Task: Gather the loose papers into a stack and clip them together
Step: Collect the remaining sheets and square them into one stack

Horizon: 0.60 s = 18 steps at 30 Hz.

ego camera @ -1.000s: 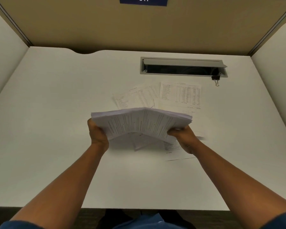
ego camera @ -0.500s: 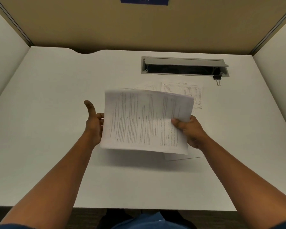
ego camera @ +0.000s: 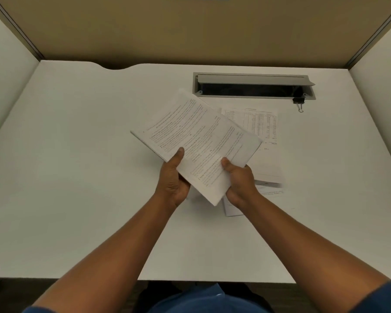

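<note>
We grip the paper stack (ego camera: 196, 141) at its near corner, both hands' fingers (ego camera: 180, 154) closed on it, long axis slanting away rightward; the clip (ego camera: 299, 102) lies far beyond our right hand (ego camera: 239, 181).

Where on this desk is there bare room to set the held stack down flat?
The left half of the desk is bare, from the left divider across to the left hand. The near strip before the front edge is bare too. Right of centre is crowded: a table sheet, loose sheets beside the right hand, the cable tray, the binder clip.
</note>
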### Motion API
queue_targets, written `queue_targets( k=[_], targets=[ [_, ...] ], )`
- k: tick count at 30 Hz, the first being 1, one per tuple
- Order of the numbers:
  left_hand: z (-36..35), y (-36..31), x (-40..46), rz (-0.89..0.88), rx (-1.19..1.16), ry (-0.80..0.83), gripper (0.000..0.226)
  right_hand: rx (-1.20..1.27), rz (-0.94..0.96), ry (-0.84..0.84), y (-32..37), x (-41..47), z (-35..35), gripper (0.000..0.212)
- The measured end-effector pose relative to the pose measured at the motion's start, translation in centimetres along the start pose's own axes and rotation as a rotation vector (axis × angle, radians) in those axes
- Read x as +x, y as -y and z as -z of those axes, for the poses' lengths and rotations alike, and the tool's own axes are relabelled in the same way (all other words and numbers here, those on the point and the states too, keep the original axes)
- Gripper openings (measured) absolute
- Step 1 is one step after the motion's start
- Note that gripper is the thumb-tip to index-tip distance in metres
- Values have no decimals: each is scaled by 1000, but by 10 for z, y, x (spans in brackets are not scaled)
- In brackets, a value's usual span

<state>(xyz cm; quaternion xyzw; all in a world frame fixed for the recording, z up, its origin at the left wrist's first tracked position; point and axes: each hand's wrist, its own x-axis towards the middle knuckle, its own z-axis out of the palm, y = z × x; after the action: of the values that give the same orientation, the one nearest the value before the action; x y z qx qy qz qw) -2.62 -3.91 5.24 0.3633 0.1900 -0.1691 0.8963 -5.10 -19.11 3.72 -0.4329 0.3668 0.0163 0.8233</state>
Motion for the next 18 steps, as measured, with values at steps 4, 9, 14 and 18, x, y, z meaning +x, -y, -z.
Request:
queue_targets(
  k=[4, 9, 14, 18],
  targets=[
    [8, -1, 10, -9, 188, -157, 34, -16, -13, 35, -8, -3, -2, 35],
    [38, -21, 22, -47, 457, -255, 31, -549, 168, 224, 4, 4, 22, 57],
    [71, -51, 29, -52, 621, -315, 34, -1573, 491, 91, 16, 29, 56, 118],
    [87, -67, 31, -32, 720, -290, 33, -1879, 528, 100, 18, 52, 78, 89]
  ],
)
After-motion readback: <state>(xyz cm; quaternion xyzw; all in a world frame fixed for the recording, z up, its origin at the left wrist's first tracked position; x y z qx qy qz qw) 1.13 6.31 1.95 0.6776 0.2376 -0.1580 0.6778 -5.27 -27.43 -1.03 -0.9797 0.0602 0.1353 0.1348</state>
